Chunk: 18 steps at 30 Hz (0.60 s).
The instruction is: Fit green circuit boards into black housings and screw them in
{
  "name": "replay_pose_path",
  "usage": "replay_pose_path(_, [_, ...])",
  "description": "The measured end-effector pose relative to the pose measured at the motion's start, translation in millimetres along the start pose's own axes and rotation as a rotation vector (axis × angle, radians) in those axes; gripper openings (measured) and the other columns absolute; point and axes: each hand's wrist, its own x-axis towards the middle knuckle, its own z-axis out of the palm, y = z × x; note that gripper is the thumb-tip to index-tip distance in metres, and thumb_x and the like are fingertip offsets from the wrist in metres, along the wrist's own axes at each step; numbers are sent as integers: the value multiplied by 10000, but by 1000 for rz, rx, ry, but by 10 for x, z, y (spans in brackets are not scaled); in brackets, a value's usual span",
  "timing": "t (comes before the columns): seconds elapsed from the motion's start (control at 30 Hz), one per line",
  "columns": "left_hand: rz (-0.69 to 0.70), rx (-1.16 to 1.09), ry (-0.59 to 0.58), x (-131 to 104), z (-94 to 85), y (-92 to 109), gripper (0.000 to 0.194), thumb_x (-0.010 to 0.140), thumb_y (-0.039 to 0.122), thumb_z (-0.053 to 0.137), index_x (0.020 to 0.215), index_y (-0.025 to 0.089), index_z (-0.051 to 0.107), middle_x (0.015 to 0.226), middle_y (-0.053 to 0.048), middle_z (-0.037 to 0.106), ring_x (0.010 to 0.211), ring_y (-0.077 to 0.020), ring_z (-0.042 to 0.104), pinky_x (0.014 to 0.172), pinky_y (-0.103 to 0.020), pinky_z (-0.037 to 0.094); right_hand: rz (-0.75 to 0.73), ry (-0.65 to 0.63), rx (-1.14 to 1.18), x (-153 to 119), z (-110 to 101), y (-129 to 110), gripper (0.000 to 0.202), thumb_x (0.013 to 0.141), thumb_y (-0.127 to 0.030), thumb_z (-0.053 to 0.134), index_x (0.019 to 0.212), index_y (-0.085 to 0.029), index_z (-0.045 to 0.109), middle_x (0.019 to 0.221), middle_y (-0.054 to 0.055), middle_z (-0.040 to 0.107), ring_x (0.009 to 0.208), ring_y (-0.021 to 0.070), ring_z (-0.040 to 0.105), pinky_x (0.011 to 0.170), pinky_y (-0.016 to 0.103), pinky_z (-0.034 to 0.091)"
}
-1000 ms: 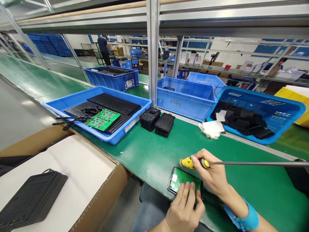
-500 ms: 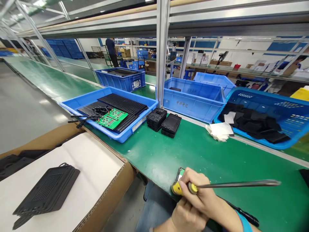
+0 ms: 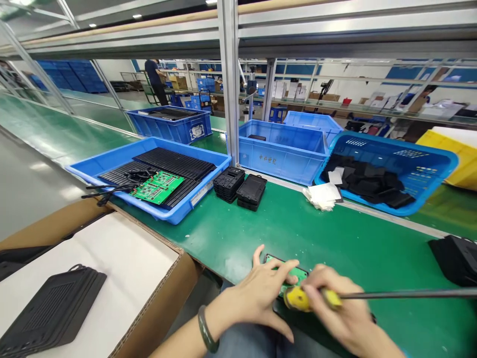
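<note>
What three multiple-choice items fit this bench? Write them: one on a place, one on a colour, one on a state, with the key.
1. Where does the loose green circuit board lie?
A. in the blue tray
B. in the cardboard box
C. on the floor

2. What colour is the screwdriver handle?
A. red
B. yellow
C. black

3. What is the left hand doing?
A. hanging clear of the bench
B. gripping the screwdriver
C. resting on the small green board at the bench edge

Key: 1 A, the board lies on black panels inside the tray. 2 B, the handle in the right hand is yellow. 3 C, the left hand's fingers lie spread over the board.
</note>
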Motion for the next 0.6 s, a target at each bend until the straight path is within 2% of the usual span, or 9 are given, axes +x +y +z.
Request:
replay_pose_path(0.07, [-15, -32, -23, 26, -27, -35, 1169, 662, 689, 754, 1534, 256, 106, 1209, -98, 700, 1206, -321, 550, 1123, -709, -25, 25, -62, -33, -63, 89, 134, 187, 942, -221, 521, 758, -240, 495, 603, -49, 539, 498, 99, 511, 489, 200, 435])
replay_pose_path(0.13, [-25, -14, -22, 38, -16, -40, 1072, 720, 637, 745, 1530, 261, 152, 1196, -97, 709, 1194, -305, 558, 1127, -698, 1, 82, -65, -88, -58, 25, 197, 216, 950, -241, 512, 736, -236, 491, 577, -54, 509, 471, 95, 483, 466, 202, 412])
replay_pose_path(0.27, [0, 71, 3, 27, 3, 1, 653, 849, 514, 678, 1411, 308, 418, 1117, -57, 730, 1113, -255, 597, 1132, -668, 58, 135, 105, -120, -18, -263, 134, 166, 939, -224, 533, 776, -242, 510, 628, -34, 569, 518, 108, 529, 486, 204, 431])
replay_pose_path(0.33, [-2, 83, 13, 24, -2, 21, 600, 853, 496, 681, 1378, 312, 458, 1111, -49, 729, 1098, -245, 600, 1134, -656, 78, 101, 126, -34, -59, -270, 86, 146, 941, -191, 513, 807, -249, 505, 665, -23, 604, 563, 118, 573, 523, 206, 465])
replay_pose_path(0.47, [-47, 68, 7, 29, -10, 37, 718, 817, 536, 712, 1415, 291, 399, 1146, -36, 716, 1090, -230, 593, 1140, -634, 95, 59, -138, -27, -171, -86, 82, 188, 949, -221, 495, 765, -249, 466, 617, -50, 538, 504, 102, 514, 488, 198, 438])
replay_pose_path(0.53, [-19, 116, 10, 31, 1, 36, 701, 802, 568, 711, 1390, 301, 436, 1135, -23, 712, 1085, -224, 588, 1145, -620, 94, 119, -165, -98, -152, -104, 163, 228, 969, -275, 463, 744, -249, 443, 601, -56, 497, 492, 101, 492, 475, 199, 421])
replay_pose_path(0.6, [40, 192, 16, 36, 20, 30, 627, 802, 575, 704, 1335, 314, 505, 1121, -10, 709, 1074, -214, 589, 1152, -602, 102, 218, -132, -204, -81, -256, 337, 191, 980, -324, 425, 807, -252, 459, 595, -57, 503, 497, 114, 517, 486, 210, 433])
